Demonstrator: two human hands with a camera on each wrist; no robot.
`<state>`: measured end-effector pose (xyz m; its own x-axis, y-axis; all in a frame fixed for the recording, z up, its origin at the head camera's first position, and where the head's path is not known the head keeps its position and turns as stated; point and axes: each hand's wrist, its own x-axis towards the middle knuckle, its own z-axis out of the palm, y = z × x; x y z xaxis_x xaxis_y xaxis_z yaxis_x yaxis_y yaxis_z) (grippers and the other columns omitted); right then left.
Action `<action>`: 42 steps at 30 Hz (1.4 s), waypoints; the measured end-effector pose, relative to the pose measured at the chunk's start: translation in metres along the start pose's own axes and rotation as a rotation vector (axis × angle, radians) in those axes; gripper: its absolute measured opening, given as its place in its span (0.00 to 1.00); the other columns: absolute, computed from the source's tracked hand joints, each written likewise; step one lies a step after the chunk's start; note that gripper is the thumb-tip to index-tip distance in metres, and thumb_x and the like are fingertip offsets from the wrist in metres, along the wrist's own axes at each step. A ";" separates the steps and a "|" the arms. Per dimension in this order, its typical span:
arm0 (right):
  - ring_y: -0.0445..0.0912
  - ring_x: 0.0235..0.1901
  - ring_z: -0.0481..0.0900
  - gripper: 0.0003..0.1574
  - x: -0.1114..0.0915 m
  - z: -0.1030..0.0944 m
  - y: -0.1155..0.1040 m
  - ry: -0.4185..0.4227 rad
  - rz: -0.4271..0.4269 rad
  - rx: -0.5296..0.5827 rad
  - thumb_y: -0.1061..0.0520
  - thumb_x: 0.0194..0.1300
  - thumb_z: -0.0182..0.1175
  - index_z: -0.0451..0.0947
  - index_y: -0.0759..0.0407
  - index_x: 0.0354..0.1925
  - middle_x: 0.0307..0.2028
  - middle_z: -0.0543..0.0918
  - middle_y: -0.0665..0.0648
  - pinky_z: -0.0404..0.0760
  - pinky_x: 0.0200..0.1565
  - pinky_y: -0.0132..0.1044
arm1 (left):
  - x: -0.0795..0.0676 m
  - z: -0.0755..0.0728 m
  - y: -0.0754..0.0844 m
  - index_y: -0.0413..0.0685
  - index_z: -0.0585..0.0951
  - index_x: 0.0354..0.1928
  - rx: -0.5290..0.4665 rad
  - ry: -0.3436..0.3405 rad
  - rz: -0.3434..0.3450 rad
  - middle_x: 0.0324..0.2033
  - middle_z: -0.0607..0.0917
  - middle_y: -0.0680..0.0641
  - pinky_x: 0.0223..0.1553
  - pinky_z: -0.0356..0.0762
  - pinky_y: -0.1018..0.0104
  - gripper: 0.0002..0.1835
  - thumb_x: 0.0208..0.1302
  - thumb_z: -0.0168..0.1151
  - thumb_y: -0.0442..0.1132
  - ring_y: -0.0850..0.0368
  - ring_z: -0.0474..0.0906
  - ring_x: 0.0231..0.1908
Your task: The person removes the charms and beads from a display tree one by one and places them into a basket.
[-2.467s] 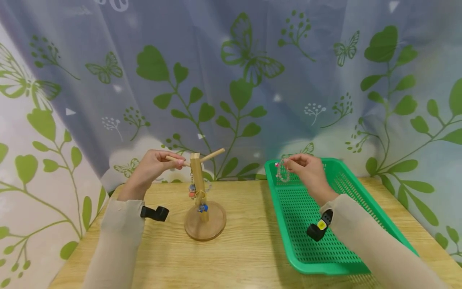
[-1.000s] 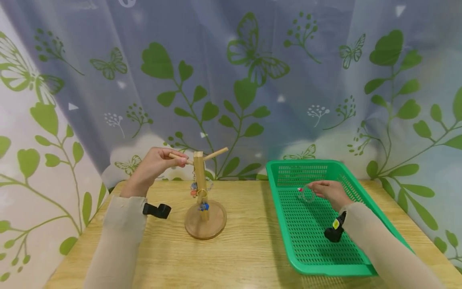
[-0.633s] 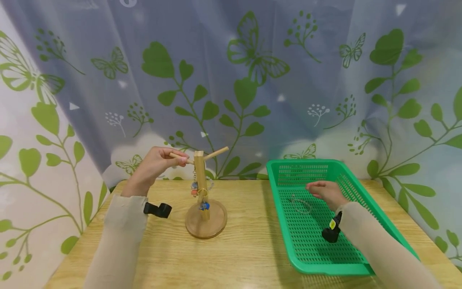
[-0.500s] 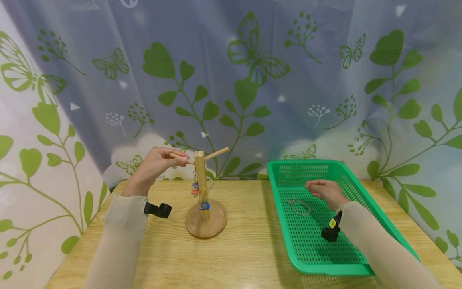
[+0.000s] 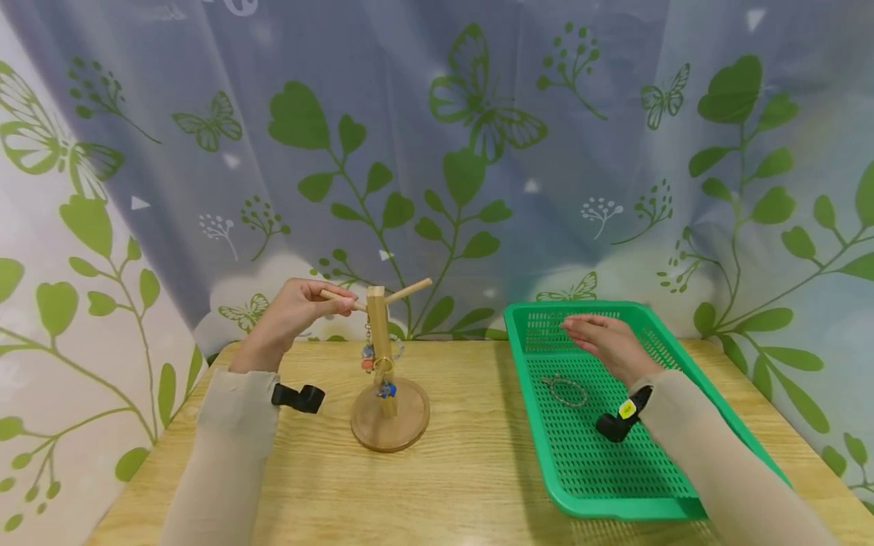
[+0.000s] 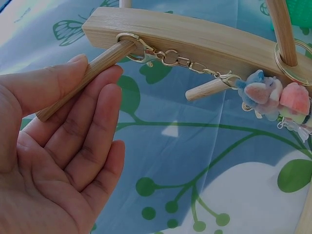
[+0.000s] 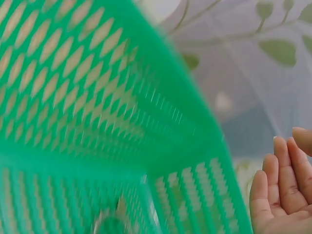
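My left hand [image 5: 295, 315] pinches an upper peg [image 6: 92, 75] of the wooden stand [image 5: 378, 334] between thumb and fingers. From that peg's base hangs a keychain [image 6: 183, 62] with small blue and coral plush charms [image 6: 263, 91]. A gold ring, a blue charm [image 5: 387, 390] and a pale beaded loop [image 5: 398, 349] hang lower on the stand. Over the green basket [image 5: 539, 455], my right hand [image 5: 610, 345] has its fingers extended and holds nothing. Below it a beaded bracelet [image 5: 568, 393] lies on the basket floor; the right wrist view shows only a blurred bit of it.
Another upper peg [image 5: 410, 290] points to the back right of the stand. The stand's round base [image 5: 389, 417] rests on the wooden table [image 5: 464, 455], left of the basket. A patterned curtain [image 5: 437, 152] hangs directly behind the table.
My right hand lowered the bracelet into the basket and let it go; the bracelet dropped flat. The hand has since risen slightly. My left hand stays on the peg.
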<state>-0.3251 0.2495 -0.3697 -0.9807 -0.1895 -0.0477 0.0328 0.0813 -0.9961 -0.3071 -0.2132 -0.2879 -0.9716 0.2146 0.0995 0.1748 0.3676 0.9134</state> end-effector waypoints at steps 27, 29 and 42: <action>0.40 0.46 0.78 0.16 -0.029 0.122 -0.044 -0.032 -0.040 0.255 0.62 0.67 0.56 0.72 0.65 0.53 0.45 0.80 0.49 0.74 0.52 0.34 | -0.004 0.001 -0.001 0.33 0.80 0.48 -0.014 0.003 -0.004 0.31 0.86 0.53 0.58 0.62 0.50 0.24 0.60 0.66 0.47 0.50 0.71 0.54; 0.40 0.44 0.79 0.14 -0.031 0.131 -0.045 -0.010 -0.044 0.280 0.63 0.66 0.56 0.74 0.64 0.50 0.44 0.81 0.50 0.75 0.51 0.34 | -0.004 0.002 -0.001 0.32 0.80 0.49 -0.011 0.006 -0.001 0.30 0.86 0.55 0.59 0.60 0.48 0.25 0.60 0.66 0.47 0.50 0.72 0.52; 0.43 0.42 0.79 0.11 -0.046 0.180 -0.042 0.046 -0.053 0.353 0.67 0.63 0.58 0.76 0.68 0.45 0.41 0.82 0.53 0.76 0.49 0.36 | -0.003 0.002 0.001 0.34 0.81 0.49 -0.007 0.009 -0.008 0.30 0.86 0.54 0.63 0.53 0.41 0.23 0.60 0.66 0.47 0.50 0.73 0.50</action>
<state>-0.2468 0.0786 -0.3385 -0.9903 -0.1393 0.0002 0.0381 -0.2723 -0.9615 -0.3034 -0.2115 -0.2879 -0.9744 0.2033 0.0962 0.1663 0.3631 0.9168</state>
